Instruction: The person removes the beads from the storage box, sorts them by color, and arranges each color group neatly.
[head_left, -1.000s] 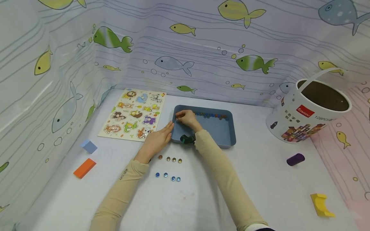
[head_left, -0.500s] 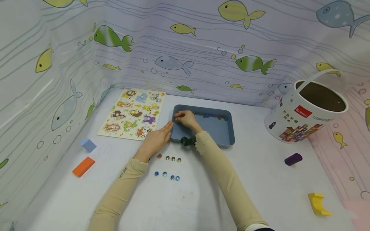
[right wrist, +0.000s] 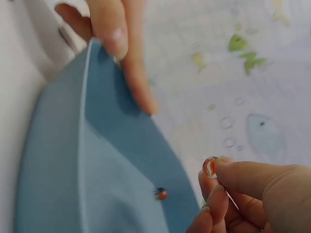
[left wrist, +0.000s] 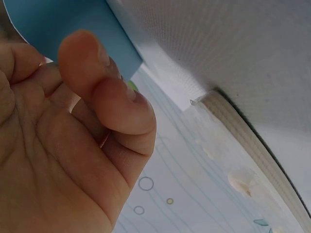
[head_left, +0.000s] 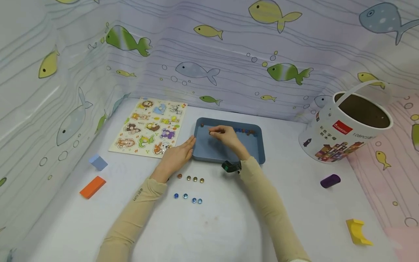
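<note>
- Right hand (head_left: 226,137) hovers over the blue tray (head_left: 252,151), pinching an orange-and-white marble (right wrist: 210,166); the head view hides that marble.
- Left hand (head_left: 175,157), fingers straight, presses the tray's left wall.
- Far-wall marbles (head_left: 243,130) blur together.

Left hand: the left hand (head_left: 175,157) is resting flat against the left wall of the shallow blue rectangular plastic tray (head_left: 252,151).
Right hand: the right hand (head_left: 226,136) is hovering over the tray interior, fingers curled together.
Tray contents: a row of small coloured glass marbles (head_left: 245,131) is lying along the far wall.
Table: four amber marbles (head_left: 190,178) and four blue marbles (head_left: 188,198) are sitting in two rows near the tray.
</note>
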Demonstrator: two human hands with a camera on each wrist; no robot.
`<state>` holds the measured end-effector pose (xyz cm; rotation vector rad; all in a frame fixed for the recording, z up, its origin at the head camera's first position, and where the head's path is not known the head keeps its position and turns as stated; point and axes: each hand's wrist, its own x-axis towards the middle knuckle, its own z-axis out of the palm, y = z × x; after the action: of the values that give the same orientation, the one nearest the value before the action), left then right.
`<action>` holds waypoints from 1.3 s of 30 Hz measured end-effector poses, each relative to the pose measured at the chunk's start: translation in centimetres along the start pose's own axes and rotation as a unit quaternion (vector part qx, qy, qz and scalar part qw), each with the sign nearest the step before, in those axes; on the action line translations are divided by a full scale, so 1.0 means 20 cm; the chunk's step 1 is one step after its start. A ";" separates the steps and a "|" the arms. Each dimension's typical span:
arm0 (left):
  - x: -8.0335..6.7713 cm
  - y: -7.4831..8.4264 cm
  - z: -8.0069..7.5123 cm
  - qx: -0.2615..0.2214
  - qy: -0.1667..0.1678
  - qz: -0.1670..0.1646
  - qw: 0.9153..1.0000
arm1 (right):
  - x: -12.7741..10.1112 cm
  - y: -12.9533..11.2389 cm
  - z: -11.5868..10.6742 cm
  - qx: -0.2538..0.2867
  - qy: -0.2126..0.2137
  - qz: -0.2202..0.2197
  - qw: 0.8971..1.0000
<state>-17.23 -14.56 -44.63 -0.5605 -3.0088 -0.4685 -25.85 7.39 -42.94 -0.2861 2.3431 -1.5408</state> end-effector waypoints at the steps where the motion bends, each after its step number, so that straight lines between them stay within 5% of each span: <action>1: 0.00 0.00 0.00 0.001 0.002 0.001 1.000 | -0.03 0.00 -0.01 0.007 -0.002 -0.004 1.000; 9: 0.01 0.00 -0.01 -0.001 0.004 0.007 1.000 | -0.31 0.00 -0.06 0.056 -0.038 -0.041 0.997; 17: 0.01 -0.01 -0.01 0.004 -0.002 0.001 1.000 | -0.50 0.10 0.03 0.023 -0.104 -0.055 0.993; 26: 0.01 0.00 0.00 -0.004 -0.002 0.001 1.000 | -0.56 0.22 0.15 -0.104 -0.100 -0.098 0.985; 39: 0.00 0.00 -0.01 -0.001 0.004 0.005 1.000 | -0.57 0.24 0.20 -0.136 -0.109 -0.136 0.975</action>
<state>-17.29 -14.57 -44.48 -0.5723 -2.9973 -0.4720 -13.81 9.68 -47.02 -0.8287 2.4082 -1.2175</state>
